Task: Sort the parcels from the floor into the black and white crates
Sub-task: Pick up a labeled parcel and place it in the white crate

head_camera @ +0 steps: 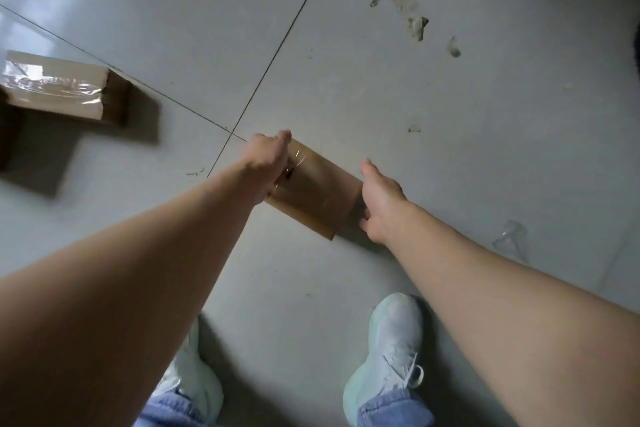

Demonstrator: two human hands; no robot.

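Note:
A small brown cardboard parcel with clear tape lies on the grey tiled floor in the middle of the view. My left hand is on its left end, fingers curled over the edge. My right hand presses against its right end, fingers wrapped around the side. Both hands grip the parcel between them. A larger taped brown parcel lies on the floor at the left. Neither crate is in view.
Both my pale shoes stand on the floor below the parcel. Dirt marks dot the tiles at the upper right. A clear plastic scrap lies at the right. A dark object cuts the right edge.

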